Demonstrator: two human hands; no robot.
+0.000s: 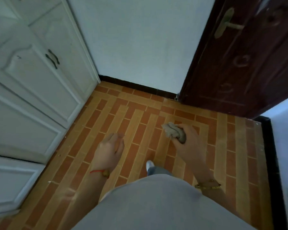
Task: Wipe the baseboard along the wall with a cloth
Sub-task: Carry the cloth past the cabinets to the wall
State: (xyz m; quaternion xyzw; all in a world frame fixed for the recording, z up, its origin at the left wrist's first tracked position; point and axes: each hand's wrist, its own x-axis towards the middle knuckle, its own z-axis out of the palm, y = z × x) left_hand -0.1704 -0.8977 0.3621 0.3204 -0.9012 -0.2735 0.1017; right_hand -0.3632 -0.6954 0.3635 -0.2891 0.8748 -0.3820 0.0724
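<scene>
Right hand (188, 138) clenches a balled grey cloth (174, 132); left hand (111, 146) loosely curled, empty. Black baseboard (136, 86) lies well beyond the grip: bunched cloth risks skipping the top edge.

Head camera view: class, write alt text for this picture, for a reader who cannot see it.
A person stands on a brick-patterned floor, holding a crumpled grey cloth in the right hand; the left hand is empty. Ahead, a black baseboard runs along a pale wall, between white cabinets and a dark red door.
</scene>
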